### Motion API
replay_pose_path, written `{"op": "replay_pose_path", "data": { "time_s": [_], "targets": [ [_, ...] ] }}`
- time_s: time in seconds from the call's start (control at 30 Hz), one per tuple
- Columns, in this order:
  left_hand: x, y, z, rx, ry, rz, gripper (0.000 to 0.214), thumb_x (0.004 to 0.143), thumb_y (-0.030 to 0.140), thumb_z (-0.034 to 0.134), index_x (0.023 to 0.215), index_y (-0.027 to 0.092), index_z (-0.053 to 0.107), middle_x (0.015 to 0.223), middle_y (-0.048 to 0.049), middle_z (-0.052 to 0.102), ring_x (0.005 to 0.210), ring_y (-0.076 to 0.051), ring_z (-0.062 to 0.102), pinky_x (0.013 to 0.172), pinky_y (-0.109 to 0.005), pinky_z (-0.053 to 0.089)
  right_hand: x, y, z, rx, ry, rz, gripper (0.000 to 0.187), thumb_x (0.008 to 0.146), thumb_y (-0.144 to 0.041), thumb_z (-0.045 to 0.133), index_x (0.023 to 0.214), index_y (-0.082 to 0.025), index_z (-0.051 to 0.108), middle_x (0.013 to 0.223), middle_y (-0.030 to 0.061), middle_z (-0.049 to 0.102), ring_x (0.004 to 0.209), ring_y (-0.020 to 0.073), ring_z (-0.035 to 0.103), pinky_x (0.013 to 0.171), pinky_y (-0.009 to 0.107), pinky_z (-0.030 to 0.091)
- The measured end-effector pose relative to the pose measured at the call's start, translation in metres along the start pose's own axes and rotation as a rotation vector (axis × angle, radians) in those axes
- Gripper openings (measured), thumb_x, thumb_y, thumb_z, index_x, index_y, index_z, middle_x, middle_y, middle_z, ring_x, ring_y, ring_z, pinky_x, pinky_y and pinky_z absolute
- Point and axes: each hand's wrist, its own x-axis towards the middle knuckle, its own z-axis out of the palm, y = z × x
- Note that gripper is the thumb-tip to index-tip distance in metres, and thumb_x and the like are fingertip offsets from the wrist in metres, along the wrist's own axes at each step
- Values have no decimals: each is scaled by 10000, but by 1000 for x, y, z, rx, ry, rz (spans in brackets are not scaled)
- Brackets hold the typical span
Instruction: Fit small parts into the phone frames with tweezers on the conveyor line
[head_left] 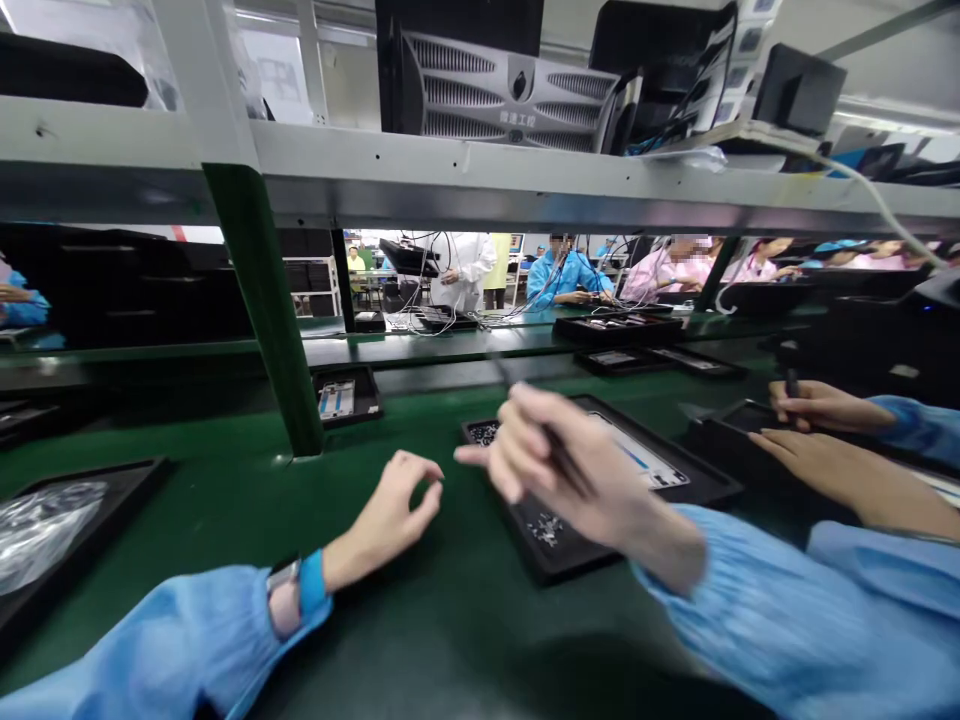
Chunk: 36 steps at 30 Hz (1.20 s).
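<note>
My right hand [570, 470], blurred by motion, is closed around a slim dark tool [566, 462] that looks like tweezers. It hovers over a black tray [551, 570] with several small silver parts [546, 528] in its near corner. More tiny parts [482, 432] fill the tray's far left corner. A white-framed flat panel with a blue strip [649, 460] lies in the tray, partly hidden behind my right hand. Left of the tray, my left hand [390, 510] is above the green table with loosely curled fingers. Its thumb and index finger bend toward each other, with nothing visible between them.
A co-worker's hands [840, 440] are at another dark tray on the right. Clear plastic bags [49, 530] lie in a tray at far left. A green post [266, 310] rises behind my left hand. Another small tray [367, 385] stands beyond, under an overhead shelf [450, 175].
</note>
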Motion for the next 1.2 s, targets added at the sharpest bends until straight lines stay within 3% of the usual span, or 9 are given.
{"op": "replay_pose_path", "data": {
  "time_s": [0.1,0.23,0.47,0.87,1.2],
  "targets": [
    [-30,38,-1,-358,-104,48,123,844,236,442,874,207,558,901,-39,595,851,-161,547,780,-278,454,42,27,11,147,21,135,417,869,-386,478,511,-175,445,402,-52,404,522,124,537,890,400,400],
    [-47,57,-6,-588,-140,-78,133,837,226,432,765,194,539,729,-15,563,695,-138,536,659,-252,440,42,53,7,300,86,214,428,840,-368,500,466,-181,409,354,-63,382,444,111,490,920,415,365],
    [-38,49,-2,-634,-171,-185,152,834,249,456,740,175,549,717,-12,574,660,-131,532,615,-243,411,30,65,2,315,44,250,439,832,-397,502,457,-183,421,345,-57,376,439,135,516,925,434,363],
    [-40,51,-7,-650,-180,-151,111,834,185,458,773,164,548,738,-1,557,671,-116,523,622,-227,399,29,62,1,378,38,256,432,838,-379,502,470,-172,412,344,-60,382,448,141,542,994,498,280],
    [-41,47,-6,-674,-213,-128,201,884,255,425,772,154,557,768,-17,544,705,-124,526,672,-243,407,28,66,-3,370,36,252,448,876,-361,434,473,-169,402,345,-55,372,451,150,554,942,458,332]
  ]
}}
